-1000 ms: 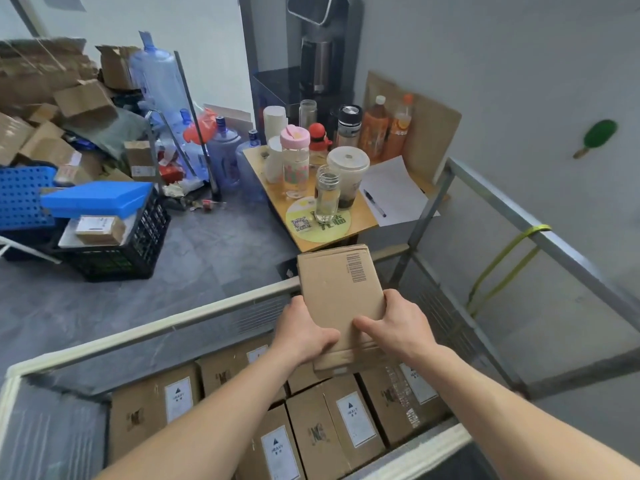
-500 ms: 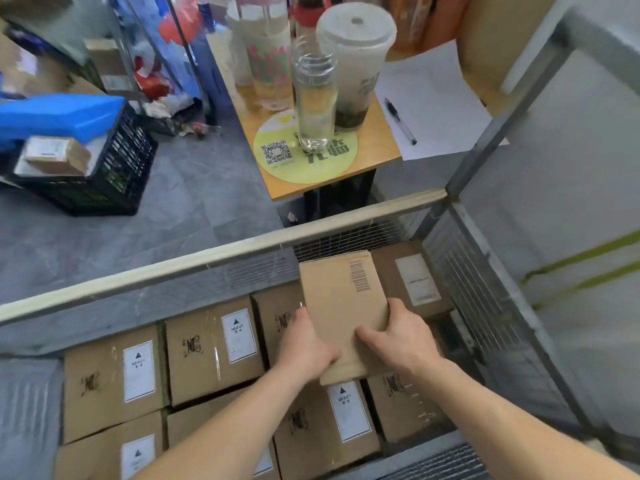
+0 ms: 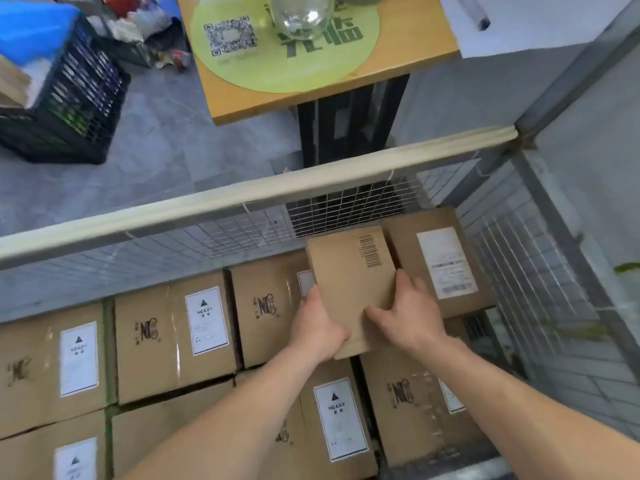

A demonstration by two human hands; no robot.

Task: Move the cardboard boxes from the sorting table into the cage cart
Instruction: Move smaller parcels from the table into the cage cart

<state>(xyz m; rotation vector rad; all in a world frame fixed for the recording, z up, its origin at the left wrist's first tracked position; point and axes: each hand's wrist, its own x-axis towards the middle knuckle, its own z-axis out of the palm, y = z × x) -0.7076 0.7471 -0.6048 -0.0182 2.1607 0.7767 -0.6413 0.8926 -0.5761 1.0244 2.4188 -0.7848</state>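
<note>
From the head view, both hands hold a small cardboard box (image 3: 349,285) inside the cage cart (image 3: 256,199), above the packed boxes (image 3: 173,336), near its far right corner; the left hand (image 3: 318,329) has its fingers curled round the box's left edge; the right hand (image 3: 410,318) clasps the right edge, thumb on top; a wooden table (image 3: 408,43) stands beyond the cart.

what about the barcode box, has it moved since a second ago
Yes. The barcode box went down: before it overlapped the padded top rail, now it is below that rail, inside the cage cart.
</note>
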